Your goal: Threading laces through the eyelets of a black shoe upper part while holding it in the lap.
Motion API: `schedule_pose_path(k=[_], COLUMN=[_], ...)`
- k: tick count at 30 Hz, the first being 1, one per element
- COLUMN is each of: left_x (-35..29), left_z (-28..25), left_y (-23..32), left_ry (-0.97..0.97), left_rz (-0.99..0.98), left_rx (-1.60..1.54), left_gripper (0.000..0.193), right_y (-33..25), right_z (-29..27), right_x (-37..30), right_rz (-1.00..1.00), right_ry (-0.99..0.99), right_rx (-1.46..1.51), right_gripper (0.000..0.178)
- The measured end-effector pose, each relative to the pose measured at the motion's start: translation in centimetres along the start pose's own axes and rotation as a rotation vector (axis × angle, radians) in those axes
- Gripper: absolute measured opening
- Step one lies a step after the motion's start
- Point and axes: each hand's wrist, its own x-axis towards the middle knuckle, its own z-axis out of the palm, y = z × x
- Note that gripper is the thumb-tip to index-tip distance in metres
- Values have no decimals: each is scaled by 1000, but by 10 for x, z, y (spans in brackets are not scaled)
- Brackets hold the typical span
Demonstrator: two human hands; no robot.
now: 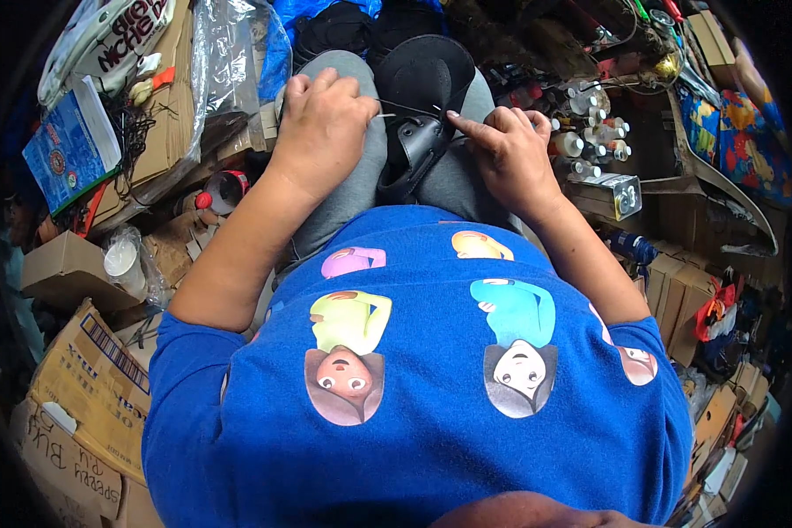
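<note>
A black leather shoe [414, 145] with eyelets rests between my grey-trousered knees, its broad black sole [418, 75] pointing away from me. My left hand [326, 119] is closed in a fist over my left knee, gripping a thin dark cord that runs right to the shoe. A pale tip sticks out beside its fingers. At the shoe's right edge, the stretched index finger of my right hand [510, 150] touches near the cord. Its other fingers are curled, and what they hold, if anything, is hidden.
Several small bottles [598, 132] stand to the right. At the left lie a blue book [72, 150], a clear plastic bag [224, 70] and cardboard boxes [70, 273]. A flattened carton [88, 387] is at the lower left. Dark round things [334, 31] sit beyond my knees.
</note>
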Motion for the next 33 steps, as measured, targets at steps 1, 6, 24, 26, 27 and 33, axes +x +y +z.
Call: schedule_pose_path(k=[1,6,24,26,27,33], left_x=[0,17,25,29,34,36], left_z=[3,21,40,42,44,24], left_y=[-1,-10,-10,-11,-13,-2], left_ry=[-4,125,4,-11,-53,-61], left_rz=[-7,28,32,26,35,163], left_rx=[135,-397,-471,-479,-516,-414], left_gripper=[14,25,21,19,17,15], right_y=[5,35,55,55,55,48], right_z=[1,2,4,4,5,0], right_x=[1,18,40,42,42,37], right_rz=[7,61,77,130,127,79], right_ry=[-16,-200,-355,-412,-413,-370], right_rx=[76,411,691,813,813,761], right_gripper=[44,48,36,37,37,36])
